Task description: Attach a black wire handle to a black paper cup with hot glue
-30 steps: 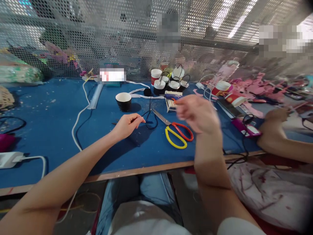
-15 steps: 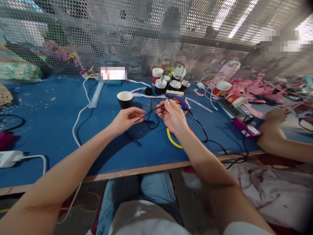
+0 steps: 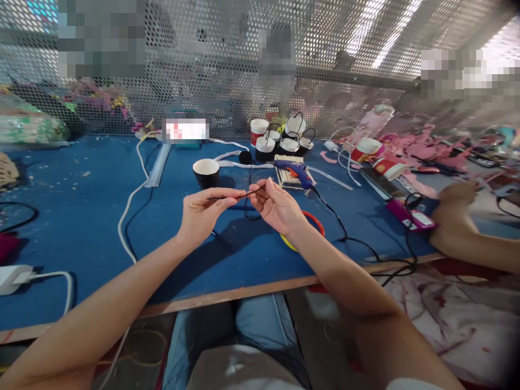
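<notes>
A thin black cord (image 3: 255, 191) is stretched between my two hands above the blue table. My left hand (image 3: 205, 208) pinches one part of it between thumb and fingers. My right hand (image 3: 278, 207) pinches it a short way to the right, fingers curled. The cord hangs in a loop below and runs up toward a small black ball (image 3: 245, 157). Just beyond my left hand stands a black-wrapped paper cup (image 3: 206, 172) with a white inside. A blue glue gun (image 3: 296, 172) lies behind my right hand, on a small rack of pale sticks (image 3: 284, 182).
Several cups with black cord handles (image 3: 289, 145) stand at the back. Red and yellow rings (image 3: 314, 222) lie under my right forearm. White cables (image 3: 129, 208) cross the left side. Another person's arm (image 3: 459, 222) rests at the right, near a purple box (image 3: 410, 215) and pink pieces (image 3: 422, 149).
My left hand has closed its thumb and fingers onto the cord and come nearer my right hand. The right hand still pinches the cord. The view has shifted slightly.
</notes>
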A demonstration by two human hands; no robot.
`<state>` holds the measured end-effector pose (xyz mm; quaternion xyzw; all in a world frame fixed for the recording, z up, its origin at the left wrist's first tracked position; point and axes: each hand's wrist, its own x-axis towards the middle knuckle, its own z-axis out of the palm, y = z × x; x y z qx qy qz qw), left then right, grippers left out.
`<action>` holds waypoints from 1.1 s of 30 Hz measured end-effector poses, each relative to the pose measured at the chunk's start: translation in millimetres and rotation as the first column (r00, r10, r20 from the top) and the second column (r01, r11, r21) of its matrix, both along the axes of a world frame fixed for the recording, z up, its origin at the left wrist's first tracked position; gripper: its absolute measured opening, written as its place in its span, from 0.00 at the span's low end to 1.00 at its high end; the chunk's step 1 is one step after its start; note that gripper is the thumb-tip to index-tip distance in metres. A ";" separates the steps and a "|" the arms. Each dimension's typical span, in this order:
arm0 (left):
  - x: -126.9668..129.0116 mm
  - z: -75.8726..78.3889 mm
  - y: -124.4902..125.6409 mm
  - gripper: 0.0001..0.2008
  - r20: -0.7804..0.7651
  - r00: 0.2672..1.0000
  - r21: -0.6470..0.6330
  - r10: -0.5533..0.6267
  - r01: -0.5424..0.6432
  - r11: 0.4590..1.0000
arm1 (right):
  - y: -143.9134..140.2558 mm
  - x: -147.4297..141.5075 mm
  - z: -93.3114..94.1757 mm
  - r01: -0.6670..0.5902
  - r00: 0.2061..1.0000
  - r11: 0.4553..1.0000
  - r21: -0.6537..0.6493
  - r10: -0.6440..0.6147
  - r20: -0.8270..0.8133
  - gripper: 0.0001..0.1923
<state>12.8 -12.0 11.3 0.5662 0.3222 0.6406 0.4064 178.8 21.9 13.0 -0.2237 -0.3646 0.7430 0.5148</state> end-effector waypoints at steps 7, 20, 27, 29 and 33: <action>-0.7 0.0 5.5 0.08 0.271 0.923 -0.196 -0.274 0.332 0.923 | -9.0 1.3 0.9 -0.059 0.994 0.984 0.165 0.043 0.101 0.12; -2.0 3.7 0.0 0.12 0.402 0.801 -0.355 -0.444 0.584 0.730 | -11.2 5.3 6.6 -0.158 0.978 0.986 0.057 0.148 0.148 0.13; -5.2 2.4 -1.1 0.11 0.367 0.723 -0.334 -0.585 0.690 0.642 | -14.7 8.1 7.6 -0.339 0.937 0.932 0.126 0.322 0.137 0.14; -5.6 1.9 -1.1 0.11 0.368 0.709 -0.343 -0.602 0.705 0.620 | -16.2 9.7 8.0 -0.379 0.921 0.915 0.138 0.359 0.150 0.14; -5.6 1.8 -1.2 0.12 0.375 0.700 -0.351 -0.608 0.714 0.606 | -17.6 12.1 8.9 -0.413 0.906 0.900 0.140 0.389 0.168 0.15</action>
